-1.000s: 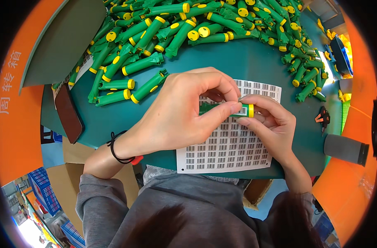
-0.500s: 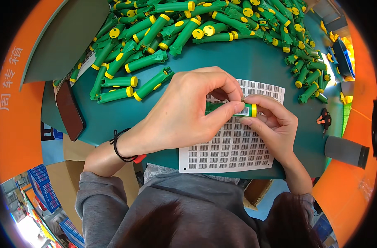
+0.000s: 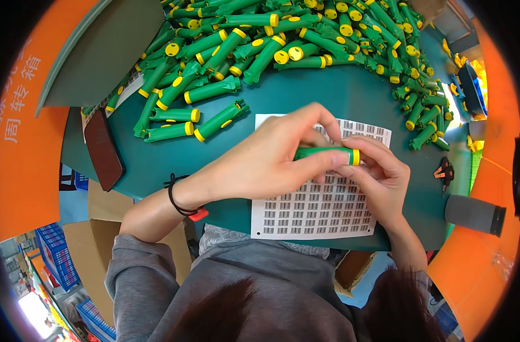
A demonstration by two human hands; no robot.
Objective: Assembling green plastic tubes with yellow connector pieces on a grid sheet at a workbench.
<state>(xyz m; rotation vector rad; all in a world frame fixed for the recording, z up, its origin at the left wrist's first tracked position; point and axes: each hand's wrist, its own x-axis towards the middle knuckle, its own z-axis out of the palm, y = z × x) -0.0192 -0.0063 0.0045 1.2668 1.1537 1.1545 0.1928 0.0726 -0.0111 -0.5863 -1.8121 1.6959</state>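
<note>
Both hands are closed around a green plastic tube [image 3: 324, 150] with a yellow end ring, held level above a white sheet of barcode labels [image 3: 282, 219]. My left hand [image 3: 274, 157] grips its left part, thumb along the near side and fingers arched over the back. At the yellow-ringed right end, my right hand [image 3: 385, 176] pinches with thumb and fingers. No label shows on the tube's visible face; much of its surface is hidden by my fingers. The sheet lies flat on the green table [image 3: 225, 165], partly covered by my hands.
A big heap of similar green tubes [image 3: 265, 60] fills the far side, with a few loose ones at left. A dark red phone-like case [image 3: 103, 149] lies on the left edge. At right are a small black-and-orange tool [image 3: 443, 172] and a grey cylinder [image 3: 474, 214].
The white label visible on the tube earlier is now out of sight. My left fingers have lifted and shifted over the tube, and the whole view has moved slightly.
</note>
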